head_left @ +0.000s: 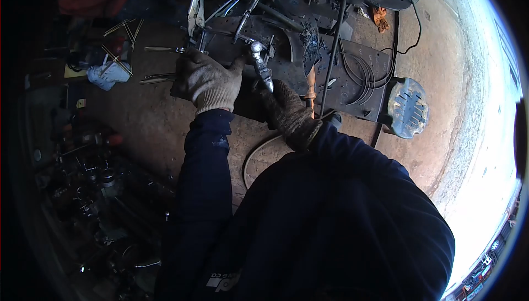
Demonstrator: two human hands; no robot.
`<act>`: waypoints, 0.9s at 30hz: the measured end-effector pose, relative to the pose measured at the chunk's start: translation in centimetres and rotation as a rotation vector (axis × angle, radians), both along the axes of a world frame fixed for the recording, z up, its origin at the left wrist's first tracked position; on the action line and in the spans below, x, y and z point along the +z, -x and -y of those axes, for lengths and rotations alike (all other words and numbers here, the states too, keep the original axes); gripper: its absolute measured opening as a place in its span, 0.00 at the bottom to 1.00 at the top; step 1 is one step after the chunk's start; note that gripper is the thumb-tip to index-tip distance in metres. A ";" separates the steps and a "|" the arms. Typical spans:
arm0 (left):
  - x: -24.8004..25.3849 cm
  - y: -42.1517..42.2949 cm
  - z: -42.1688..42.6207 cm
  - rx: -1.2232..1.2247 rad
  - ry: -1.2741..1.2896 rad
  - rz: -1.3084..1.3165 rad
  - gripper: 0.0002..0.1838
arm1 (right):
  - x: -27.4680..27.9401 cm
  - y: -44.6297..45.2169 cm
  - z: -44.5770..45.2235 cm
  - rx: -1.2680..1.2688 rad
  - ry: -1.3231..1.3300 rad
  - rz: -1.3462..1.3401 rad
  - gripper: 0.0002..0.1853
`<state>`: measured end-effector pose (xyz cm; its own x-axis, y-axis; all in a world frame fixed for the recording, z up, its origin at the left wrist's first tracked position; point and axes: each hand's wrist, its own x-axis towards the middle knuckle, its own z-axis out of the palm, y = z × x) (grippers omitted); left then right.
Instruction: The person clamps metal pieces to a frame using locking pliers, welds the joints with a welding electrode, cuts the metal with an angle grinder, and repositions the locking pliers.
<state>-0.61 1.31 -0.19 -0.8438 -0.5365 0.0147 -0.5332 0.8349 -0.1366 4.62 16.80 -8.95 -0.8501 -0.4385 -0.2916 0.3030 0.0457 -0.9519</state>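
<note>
Head camera view: a ball-ended metal tool [261, 64] was held over dark metalwork [220, 31], its shiny rounded end tilted up and slightly left, its lower end met by the right hand [287, 108]. That hand was reached in from the lower right, the forearm slanted up and leftward, and its grip was closed around the tool's lower part. The left hand [212, 81] was set just left of the tool, its forearm nearly upright, the back of the hand turned up, the fingers bent over the dark metal and the thumb extended rightward. Whether its grip was clamped on anything could not be told. Both hands were covered by coarse knitted gloves, the left one paler, and both arms by dark blue sleeves.

Above the left hand, bright locking pliers [195, 11] were seen, long and narrow. To the right, a smooth curved metal edge was bordered by dark, gritty flakes, and a flat plate [352, 53] was crossed by loops of thin cable [363, 83]. Farther right, a scuffed oval bluish piece [408, 108] was seen; well to the left, a crumpled pale cloth [109, 75] was overlaid by thin rods [117, 60]. The brown floor [154, 113] was blotched and worn.
</note>
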 end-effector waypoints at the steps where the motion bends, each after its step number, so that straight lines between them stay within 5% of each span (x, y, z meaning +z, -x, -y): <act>1: -0.3 -0.1 0.1 0.003 -0.003 -0.002 0.66 | 0.3 -0.2 -0.1 -0.011 0.113 0.153 0.18; 6: -0.8 -0.4 0.1 -0.022 0.047 -0.104 0.58 | -0.8 -2.3 0.2 -0.119 0.196 0.045 0.18; 17: -0.7 -0.1 -0.5 0.026 0.033 -0.085 0.60 | -0.2 0.0 -0.3 0.006 0.047 0.109 0.19; 20: -0.3 0.5 -0.1 0.038 0.005 -0.046 0.63 | -1.9 -0.1 -0.6 -0.087 0.301 0.054 0.19; 25: -0.5 0.4 -0.7 0.065 -0.060 -0.072 0.64 | -1.0 2.5 -1.5 0.120 -0.071 -0.281 0.19; 27: -0.3 0.3 -0.8 0.032 0.003 -0.054 0.62 | 0.2 2.9 -3.0 0.170 -0.003 -0.125 0.18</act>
